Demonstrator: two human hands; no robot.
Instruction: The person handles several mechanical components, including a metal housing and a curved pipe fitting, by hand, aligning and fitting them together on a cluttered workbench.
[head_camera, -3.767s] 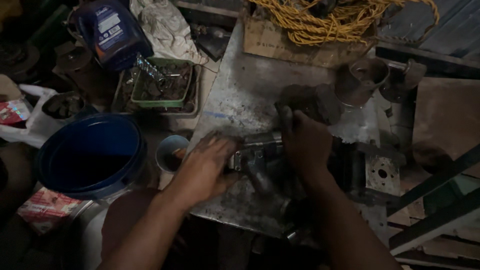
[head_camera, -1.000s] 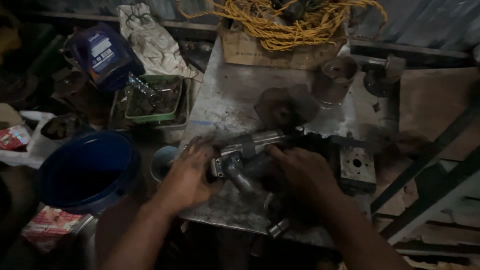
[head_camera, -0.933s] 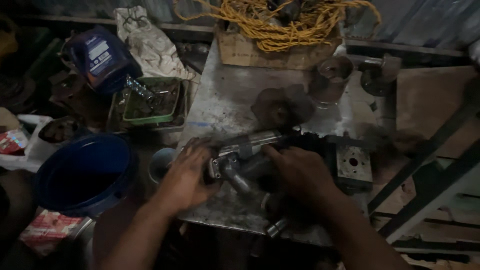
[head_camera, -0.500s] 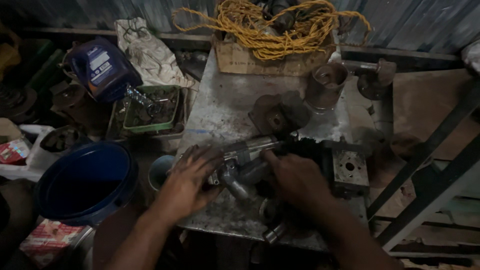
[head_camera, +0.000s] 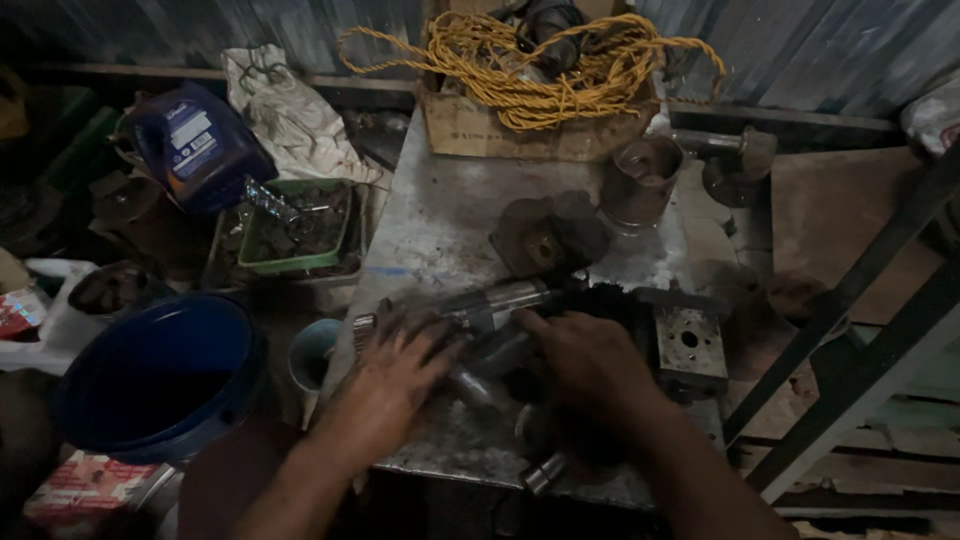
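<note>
Both hands rest on a grey metal shaft assembly (head_camera: 490, 310) lying across the front of a worn, greasy metal surface (head_camera: 440, 210). Left hand (head_camera: 395, 365) lies fingers spread over its ribbed end; right hand (head_camera: 585, 360) curls over its dark middle. Just right sits a square grey metal block (head_camera: 690, 345). Left, below the surface, stands a round blue plastic bucket (head_camera: 150, 385).

bench centre: metal shaft (head_camera: 490, 305)
12 o'clock: rope box (head_camera: 540, 125)
8 o'clock: bucket (head_camera: 150, 375)
3 o'clock: metal block (head_camera: 690, 345)
10 o'clock: tray (head_camera: 295, 235)
</note>
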